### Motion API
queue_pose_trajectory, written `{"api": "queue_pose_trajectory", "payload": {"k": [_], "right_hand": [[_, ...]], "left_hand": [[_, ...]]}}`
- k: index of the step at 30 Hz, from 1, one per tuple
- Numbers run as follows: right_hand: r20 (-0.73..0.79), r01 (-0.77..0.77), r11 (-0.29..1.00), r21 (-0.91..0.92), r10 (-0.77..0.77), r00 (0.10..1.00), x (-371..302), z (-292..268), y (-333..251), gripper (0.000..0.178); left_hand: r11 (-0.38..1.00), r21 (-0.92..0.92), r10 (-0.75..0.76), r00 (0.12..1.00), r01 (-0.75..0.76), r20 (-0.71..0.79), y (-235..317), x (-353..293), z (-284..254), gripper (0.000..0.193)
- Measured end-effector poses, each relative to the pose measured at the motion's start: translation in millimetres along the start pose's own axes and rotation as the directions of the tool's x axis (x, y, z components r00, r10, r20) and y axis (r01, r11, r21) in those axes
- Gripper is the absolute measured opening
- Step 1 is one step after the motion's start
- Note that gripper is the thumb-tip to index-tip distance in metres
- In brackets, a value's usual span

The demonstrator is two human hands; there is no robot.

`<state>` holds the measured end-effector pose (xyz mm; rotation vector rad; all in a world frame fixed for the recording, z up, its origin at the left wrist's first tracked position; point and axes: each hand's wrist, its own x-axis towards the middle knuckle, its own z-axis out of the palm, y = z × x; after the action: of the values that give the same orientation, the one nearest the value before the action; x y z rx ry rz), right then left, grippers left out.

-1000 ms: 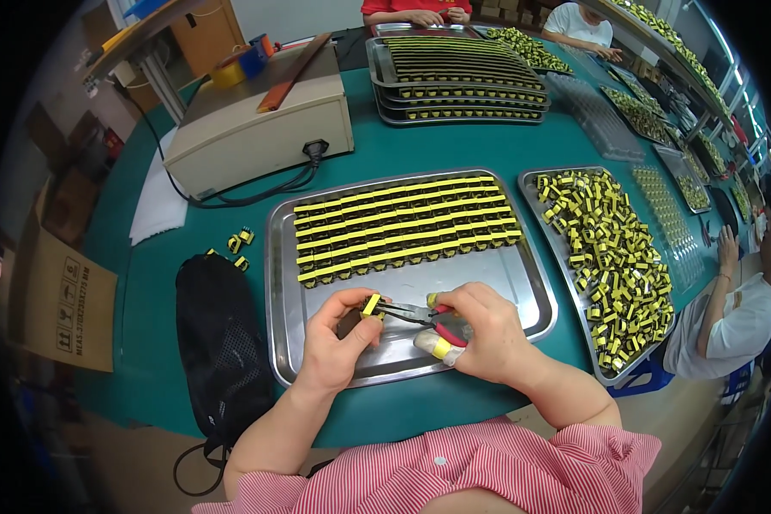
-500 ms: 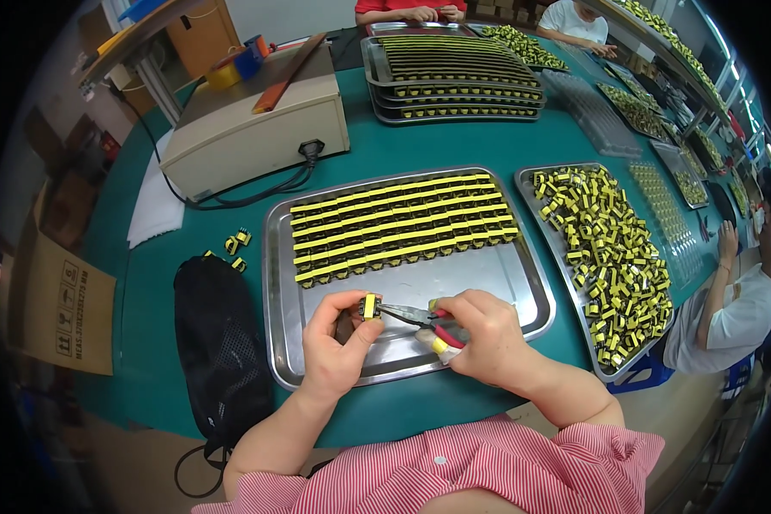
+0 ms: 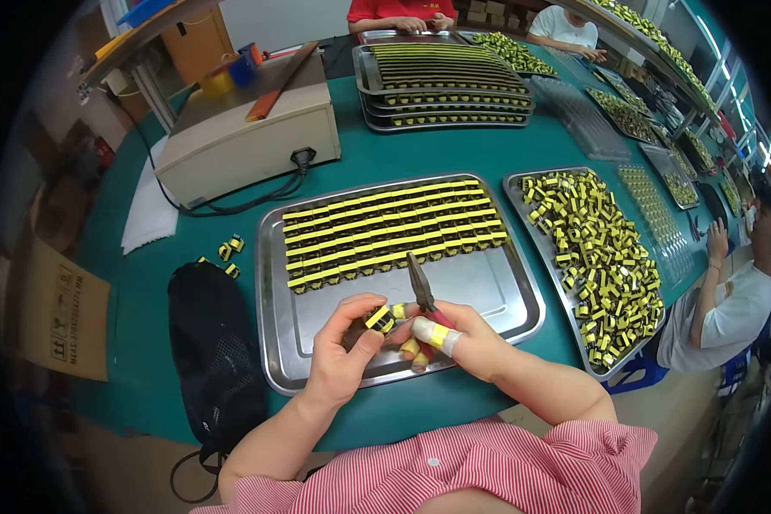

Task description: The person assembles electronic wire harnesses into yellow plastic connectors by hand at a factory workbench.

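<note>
Yellow-and-black blocky component (image 3: 380,319) is what I have pinched in the left hand (image 3: 341,349), above the rectangular silver metal tray (image 3: 488,287); my right hand (image 3: 464,339), its fingers taped, grips red-handled grey metal pliers (image 3: 418,283), nose pointing forward.

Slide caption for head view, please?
Left hand holds small yellow-black component, right hand red-handled pliers, over rectangular metal tray.

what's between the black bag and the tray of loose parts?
Head view: the tray of aligned parts, with the left hand and right hand over it.
</note>
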<state>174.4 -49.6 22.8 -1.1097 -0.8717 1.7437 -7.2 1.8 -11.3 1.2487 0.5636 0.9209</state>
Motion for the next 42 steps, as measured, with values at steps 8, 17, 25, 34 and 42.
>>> {"api": "queue_pose_trajectory", "payload": {"k": [8, 17, 25, 34, 42], "right_hand": [[0.114, -0.047, 0.955, 0.294, 0.013, 0.993, -3, 3, 3, 0.026], [-0.014, 0.186, 0.982, -0.02, -0.186, 0.982, -5, 4, 5, 0.032], [0.286, 0.618, 0.246, -0.747, -0.72, 0.632, 3, 7, 14, 0.047], [0.417, 0.628, -0.026, -0.778, -0.768, 0.485, 3, 12, 19, 0.043], [0.454, 0.607, -0.1, -0.788, -0.76, 0.465, 1, 17, 16, 0.04]], "left_hand": [[0.976, 0.166, 0.118, 0.983, -0.141, 0.143, -3, 1, 7, 0.034], [0.978, -0.171, -0.108, 0.991, 0.12, 0.074, -2, -1, 5, 0.044], [0.906, -0.358, -0.211, 0.975, 0.224, 0.076, 5, -1, 5, 0.059], [0.917, -0.32, -0.212, 0.971, 0.237, 0.113, 13, -5, 9, 0.067], [0.937, -0.276, -0.175, 0.972, 0.213, 0.157, 13, -7, 8, 0.073]]}}
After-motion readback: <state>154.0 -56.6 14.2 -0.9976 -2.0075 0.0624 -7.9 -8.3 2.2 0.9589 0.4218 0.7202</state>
